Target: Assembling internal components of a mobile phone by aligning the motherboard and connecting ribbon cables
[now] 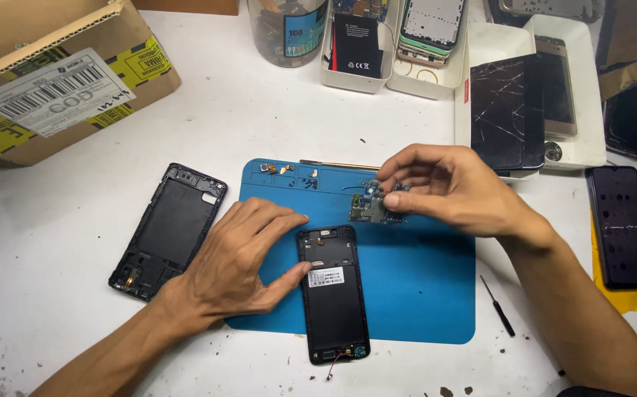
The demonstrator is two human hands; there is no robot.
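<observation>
Opened phone (pixel 333 294) steadied by flat left hand (pixel 234 257); right hand (pixel 443 187) pinches circuit board (pixel 373 206); tray (pixel 590 88) holds cracked screens.

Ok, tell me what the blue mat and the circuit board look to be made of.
Blue mat: likely silicone or rubber, matte, with moulded compartments along its top edge. Circuit board, pinched by the right hand: apparently rigid laminate, bluish, studded with small metal parts.

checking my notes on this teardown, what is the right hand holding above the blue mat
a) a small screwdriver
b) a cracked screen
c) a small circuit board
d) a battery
c: the right hand pinches a small circuit board in its fingertips over the blue mat, while the screwdriver lies untouched on the table.
</observation>
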